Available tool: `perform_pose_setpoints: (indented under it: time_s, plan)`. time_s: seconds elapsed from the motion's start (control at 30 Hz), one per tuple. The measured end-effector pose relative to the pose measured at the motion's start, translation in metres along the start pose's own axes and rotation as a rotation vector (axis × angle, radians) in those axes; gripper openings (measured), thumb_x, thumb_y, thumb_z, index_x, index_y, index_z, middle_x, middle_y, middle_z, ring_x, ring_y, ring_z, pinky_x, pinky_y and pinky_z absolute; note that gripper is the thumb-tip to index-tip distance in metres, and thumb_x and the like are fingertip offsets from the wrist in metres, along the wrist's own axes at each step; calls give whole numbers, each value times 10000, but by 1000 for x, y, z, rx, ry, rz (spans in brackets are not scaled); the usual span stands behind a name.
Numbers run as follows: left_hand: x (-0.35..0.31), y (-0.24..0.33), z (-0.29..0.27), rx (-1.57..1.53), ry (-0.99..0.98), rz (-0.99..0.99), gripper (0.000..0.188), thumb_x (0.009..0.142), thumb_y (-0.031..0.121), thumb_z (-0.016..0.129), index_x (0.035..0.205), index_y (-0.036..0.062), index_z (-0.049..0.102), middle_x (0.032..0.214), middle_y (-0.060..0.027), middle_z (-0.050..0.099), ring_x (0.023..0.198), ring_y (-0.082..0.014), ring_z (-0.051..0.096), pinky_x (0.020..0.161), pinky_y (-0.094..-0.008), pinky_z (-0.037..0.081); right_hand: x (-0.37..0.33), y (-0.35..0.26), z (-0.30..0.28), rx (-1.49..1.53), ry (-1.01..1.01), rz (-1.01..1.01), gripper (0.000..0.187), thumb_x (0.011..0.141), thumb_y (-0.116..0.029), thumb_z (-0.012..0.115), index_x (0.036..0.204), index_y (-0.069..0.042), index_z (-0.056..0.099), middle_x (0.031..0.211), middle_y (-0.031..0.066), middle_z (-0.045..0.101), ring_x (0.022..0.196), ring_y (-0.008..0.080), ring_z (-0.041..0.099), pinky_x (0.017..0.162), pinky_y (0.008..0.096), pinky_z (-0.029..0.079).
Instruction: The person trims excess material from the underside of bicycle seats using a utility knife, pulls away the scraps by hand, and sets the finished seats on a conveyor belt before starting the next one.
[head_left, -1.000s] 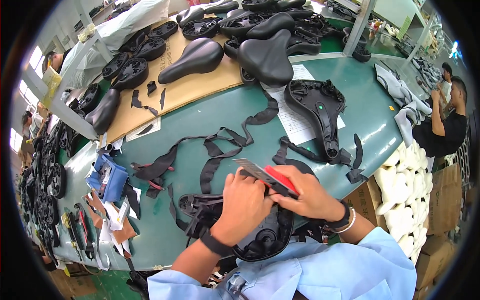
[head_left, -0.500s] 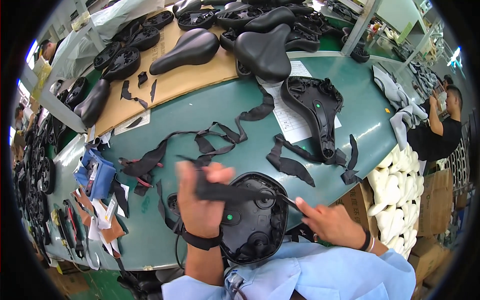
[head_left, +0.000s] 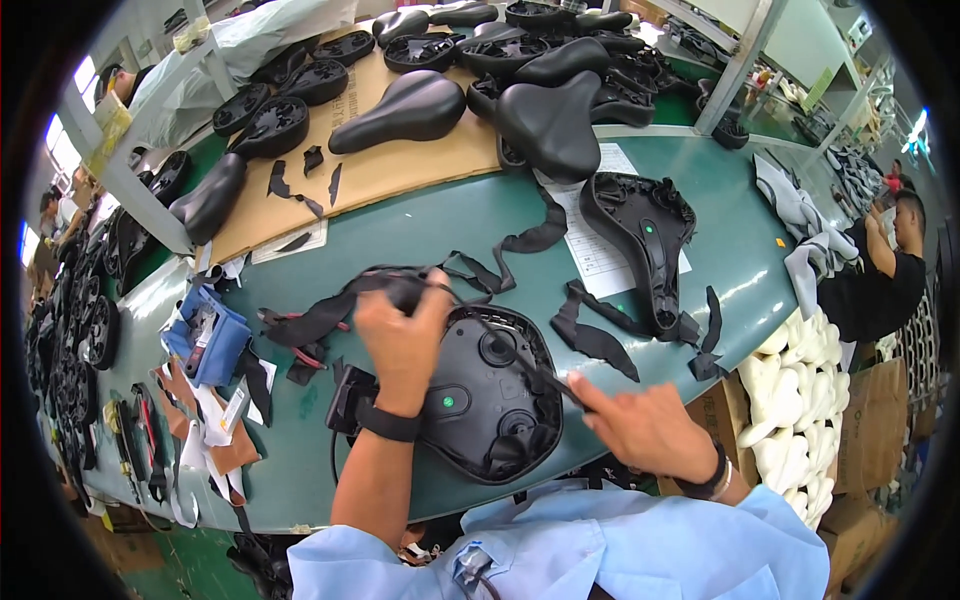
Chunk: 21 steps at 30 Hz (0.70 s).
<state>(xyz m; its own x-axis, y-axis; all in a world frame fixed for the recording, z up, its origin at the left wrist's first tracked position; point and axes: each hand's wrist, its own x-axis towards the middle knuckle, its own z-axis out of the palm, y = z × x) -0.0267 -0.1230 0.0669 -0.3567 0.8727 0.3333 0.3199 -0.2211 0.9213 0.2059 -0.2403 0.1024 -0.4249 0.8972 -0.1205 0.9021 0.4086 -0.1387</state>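
Observation:
An upturned black bicycle saddle [head_left: 466,372] lies before me on the green table, its hollow underside and a green dot showing. My left hand [head_left: 402,335] is closed on a strip of black cover material [head_left: 478,308] above the saddle's far left edge. That strip runs taut over the saddle toward my right hand [head_left: 650,432]. My right fingers are wrapped round a slim dark tool [head_left: 566,390], which meets the strip's near end over the saddle's right rim. The tool's exact kind is unclear. A second upturned saddle [head_left: 648,250] lies farther back on the right.
Loose black strips [head_left: 592,340] lie around the saddles. Finished saddles [head_left: 405,110] sit on a cardboard sheet [head_left: 262,222] at the back. On the left are a blue box [head_left: 222,345] and scraps [head_left: 232,450]. White saddle pads [head_left: 790,410] fill a carton; a co-worker [head_left: 862,285] sits beyond.
My left hand has moved away from me and turned, drawing the strip out longer. My right hand has shifted slightly left with the tool. The front saddle has shifted slightly.

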Motion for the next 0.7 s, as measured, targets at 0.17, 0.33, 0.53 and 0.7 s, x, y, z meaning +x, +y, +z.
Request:
perform_pose_setpoints:
  time_s: [0.17,0.33,0.53,0.7]
  plan:
    - [-1,-12,-28,-692,-202,-570,308,937,272,574,841,-2,677,863,-21,637,874,-107,559,833,-269,420,33,27,-21,-133,133,-170,510,830,-321,634,1322,-313,504,514,19,517,415,247,514,397,375,362]
    - [-76,15,-71,-590,-497,-579,521,1025,375,300,1228,-42,540,1265,-146,564,1193,-218,485,1039,-352,350,99,67,-40,-114,3,-525,409,919,-317,516,1322,-377,481,588,58,544,521,259,570,457,367,405]
    - [-66,20,-145,-1488,25,-449,448,984,370,395,1195,13,567,1091,-102,630,1103,-248,567,825,-332,494,66,62,-46,-232,-87,-469,480,898,-276,547,1364,-302,437,563,66,515,441,251,518,402,371,356]
    - [8,41,-187,-1133,-385,-184,449,979,405,405,1187,53,590,1104,-139,624,701,-143,640,514,-255,474,1,30,-49,-143,-154,-131,531,858,-225,587,1368,-260,444,514,35,485,423,254,505,409,378,345]
